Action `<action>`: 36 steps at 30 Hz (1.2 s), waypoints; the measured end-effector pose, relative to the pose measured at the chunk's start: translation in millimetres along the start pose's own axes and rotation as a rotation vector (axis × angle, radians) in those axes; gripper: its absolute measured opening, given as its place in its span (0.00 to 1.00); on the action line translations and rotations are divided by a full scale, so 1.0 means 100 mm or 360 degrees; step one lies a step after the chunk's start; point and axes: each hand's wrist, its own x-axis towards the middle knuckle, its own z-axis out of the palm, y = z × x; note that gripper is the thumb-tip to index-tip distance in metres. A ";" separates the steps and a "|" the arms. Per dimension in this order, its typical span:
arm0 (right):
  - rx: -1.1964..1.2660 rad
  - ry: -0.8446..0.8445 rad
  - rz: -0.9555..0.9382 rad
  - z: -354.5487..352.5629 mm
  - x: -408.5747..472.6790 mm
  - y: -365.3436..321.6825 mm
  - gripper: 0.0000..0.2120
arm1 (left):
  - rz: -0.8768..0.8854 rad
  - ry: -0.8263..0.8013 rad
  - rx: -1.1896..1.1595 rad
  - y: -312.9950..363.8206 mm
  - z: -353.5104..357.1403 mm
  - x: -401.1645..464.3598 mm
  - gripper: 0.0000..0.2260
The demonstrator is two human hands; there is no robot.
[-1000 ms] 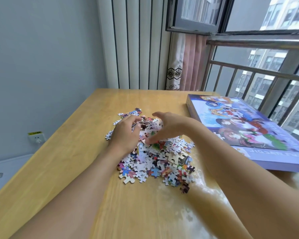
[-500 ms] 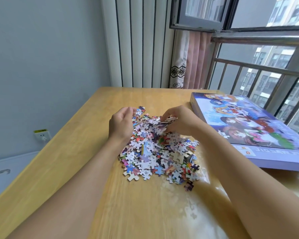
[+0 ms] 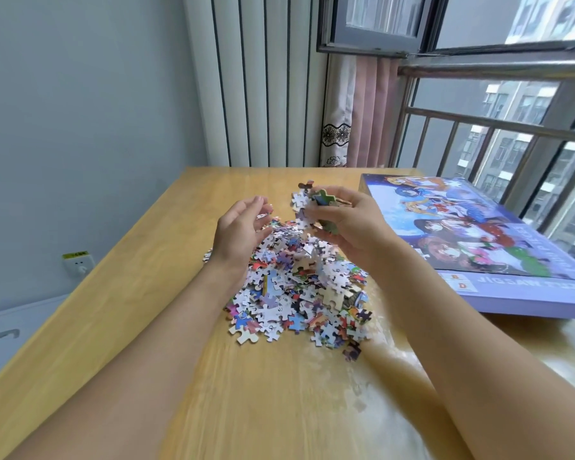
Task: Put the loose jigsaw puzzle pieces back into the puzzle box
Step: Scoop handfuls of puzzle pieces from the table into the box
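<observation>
A heap of loose jigsaw pieces (image 3: pixel 299 287) lies in the middle of the wooden table (image 3: pixel 113 313). My right hand (image 3: pixel 349 224) is raised above the heap's far side and grips a bunch of pieces (image 3: pixel 307 204); a few drop from it. My left hand (image 3: pixel 243 230) hovers beside it over the heap's left edge, palm turned inward, fingers relaxed, holding nothing that I can see. The purple puzzle box (image 3: pixel 478 240) with a cartoon picture on its lid lies shut on the table to the right.
A window with a metal railing (image 3: pixel 498 127) runs along the right behind the box. A pink curtain (image 3: pixel 362 111) and striped wall panel stand behind the table's far edge. A wall socket (image 3: pixel 77 262) sits low on the left wall.
Both hands have lifted off the heap. The right hand now holds a bunch of pieces in the air; the left hand has opened beside it.
</observation>
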 end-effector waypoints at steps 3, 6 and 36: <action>0.0246 -0.0056 0.0128 0.12 -0.07 0.05 0.15 | -0.0292 -0.0155 -0.0259 0.05 0.05 -0.05 0.18; 0.0290 -0.0026 0.0293 0.28 -0.14 0.16 0.21 | -0.0392 -0.0191 -0.0438 -0.01 0.10 -0.10 0.20; 0.0582 -0.0011 0.0690 -0.12 -0.77 -0.09 0.04 | 0.0459 -0.0214 0.0962 0.19 -0.08 -0.25 0.06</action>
